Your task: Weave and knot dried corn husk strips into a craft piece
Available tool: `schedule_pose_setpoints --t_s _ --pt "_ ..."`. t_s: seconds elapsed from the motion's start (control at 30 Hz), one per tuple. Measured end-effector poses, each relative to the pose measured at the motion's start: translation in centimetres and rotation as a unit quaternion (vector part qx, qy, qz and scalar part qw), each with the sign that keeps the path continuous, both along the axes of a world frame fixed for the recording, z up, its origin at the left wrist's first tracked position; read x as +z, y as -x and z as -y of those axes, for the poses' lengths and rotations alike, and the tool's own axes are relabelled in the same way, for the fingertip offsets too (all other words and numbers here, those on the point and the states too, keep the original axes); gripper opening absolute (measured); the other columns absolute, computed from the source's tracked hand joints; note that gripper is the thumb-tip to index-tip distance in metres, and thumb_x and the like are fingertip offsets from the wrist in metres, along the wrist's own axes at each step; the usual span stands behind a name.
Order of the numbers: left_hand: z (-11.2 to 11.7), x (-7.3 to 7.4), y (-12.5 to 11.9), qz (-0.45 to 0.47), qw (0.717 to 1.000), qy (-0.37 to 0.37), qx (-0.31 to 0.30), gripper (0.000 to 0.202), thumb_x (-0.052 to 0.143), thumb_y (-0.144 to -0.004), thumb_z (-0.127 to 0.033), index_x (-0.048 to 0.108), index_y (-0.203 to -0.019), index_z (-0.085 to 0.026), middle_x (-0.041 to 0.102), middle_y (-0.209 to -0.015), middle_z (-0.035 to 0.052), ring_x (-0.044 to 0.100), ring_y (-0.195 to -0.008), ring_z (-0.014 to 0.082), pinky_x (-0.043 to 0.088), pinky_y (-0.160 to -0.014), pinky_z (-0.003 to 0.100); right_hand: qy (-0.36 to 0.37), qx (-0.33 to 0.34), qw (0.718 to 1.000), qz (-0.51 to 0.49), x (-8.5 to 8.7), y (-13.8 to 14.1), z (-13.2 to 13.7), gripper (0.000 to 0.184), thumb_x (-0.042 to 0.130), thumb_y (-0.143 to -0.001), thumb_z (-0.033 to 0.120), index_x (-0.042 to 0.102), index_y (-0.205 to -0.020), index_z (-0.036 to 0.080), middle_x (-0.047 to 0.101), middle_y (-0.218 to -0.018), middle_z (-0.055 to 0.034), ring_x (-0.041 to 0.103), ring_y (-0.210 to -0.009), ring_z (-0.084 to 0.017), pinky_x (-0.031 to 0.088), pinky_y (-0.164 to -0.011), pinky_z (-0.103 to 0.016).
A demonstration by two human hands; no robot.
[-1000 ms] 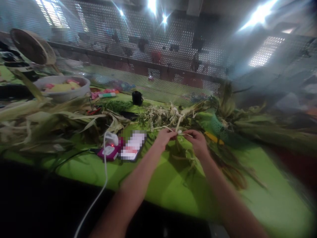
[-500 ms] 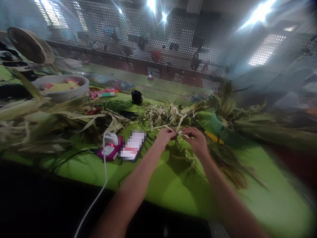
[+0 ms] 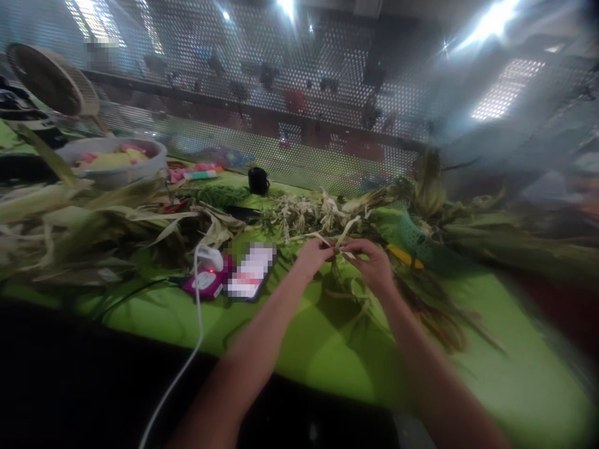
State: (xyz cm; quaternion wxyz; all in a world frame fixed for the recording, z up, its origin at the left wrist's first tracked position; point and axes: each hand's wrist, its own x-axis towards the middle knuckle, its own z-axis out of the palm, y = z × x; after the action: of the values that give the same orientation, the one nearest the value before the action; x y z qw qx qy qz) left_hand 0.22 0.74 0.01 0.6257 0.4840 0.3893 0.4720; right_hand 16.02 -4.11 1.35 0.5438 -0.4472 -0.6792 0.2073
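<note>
In the head view my left hand (image 3: 314, 257) and my right hand (image 3: 373, 259) meet over the green table (image 3: 322, 349). Both are closed on pale dried husk strips (image 3: 349, 229), which look like corn husk. One strip end sticks up between the hands. Thin green stems and leaves (image 3: 360, 296) hang below the fingers, apparently joined to the strips. The exact pinch point is too small to make out. Just behind my hands lies a row of small husk pieces (image 3: 304, 215).
At left are a heap of husks (image 3: 93, 218), a grey basin (image 3: 161, 159) and a fan (image 3: 51, 81). A purple power box (image 3: 203, 284) with a white cable sits beside a phone (image 3: 253, 271). A black mug (image 3: 258, 181) stands behind; a green basket (image 3: 414, 234) is at right.
The upright husk strip between my hands has tilted to the right. My hands stay in nearly the same place, and the view has shifted slightly.
</note>
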Motion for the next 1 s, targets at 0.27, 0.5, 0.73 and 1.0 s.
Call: schedule_pose_setpoints --t_s 0.27,0.5,0.73,1.0 --pt "-0.6 -1.3 -0.4 -0.031 0.999 -0.039 -0.021 0.013 0.075 -0.063 -0.019 0.069 -0.072 -0.012 0.063 -0.06 0.0015 0.056 -0.057 0.012 0.043 -0.057 0.023 -0.002 -0.027 0.999 0.037 0.1 -0.3 0.0 0.01 0.072 -0.079 0.033 0.075 -0.085 0.026 0.071 -0.085 -0.0034 0.063 -0.081 -0.02 0.049 -0.078 -0.035" --pt "0.1 -0.5 -0.2 -0.081 0.988 -0.111 -0.074 0.012 0.071 -0.066 -0.019 0.069 -0.076 -0.012 0.065 -0.066 0.0019 0.057 -0.064 0.0141 0.045 -0.064 0.026 0.003 -0.058 0.998 0.039 0.0 0.1 0.0 0.017 0.072 -0.078 0.039 0.074 -0.084 0.023 0.069 -0.081 -0.0033 0.061 -0.075 -0.018 0.048 -0.073 -0.033" --pt "0.6 0.0 -0.6 -0.068 0.973 -0.182 -0.126 0.018 0.067 -0.07 -0.018 0.071 -0.086 -0.011 0.07 -0.082 0.0054 0.061 -0.077 0.0173 0.048 -0.075 0.029 0.035 -0.137 0.988 -0.055 -0.3 0.7 -0.3 0.027 0.077 -0.068 0.035 0.057 -0.077 0.02 0.057 -0.068 0.0034 0.05 -0.063 -0.013 0.042 -0.061 -0.026" --pt "0.9 0.4 -0.5 -0.044 0.98 -0.16 -0.112 0.018 0.064 -0.076 -0.022 0.071 -0.089 -0.011 0.072 -0.087 0.0079 0.063 -0.081 0.0183 0.048 -0.082 0.032 0.143 -0.084 0.961 -0.222 -0.3 1.1 -0.5 0.035 0.082 -0.057 0.037 0.056 -0.074 0.02 0.058 -0.066 0.004 0.051 -0.061 -0.012 0.042 -0.061 -0.027"
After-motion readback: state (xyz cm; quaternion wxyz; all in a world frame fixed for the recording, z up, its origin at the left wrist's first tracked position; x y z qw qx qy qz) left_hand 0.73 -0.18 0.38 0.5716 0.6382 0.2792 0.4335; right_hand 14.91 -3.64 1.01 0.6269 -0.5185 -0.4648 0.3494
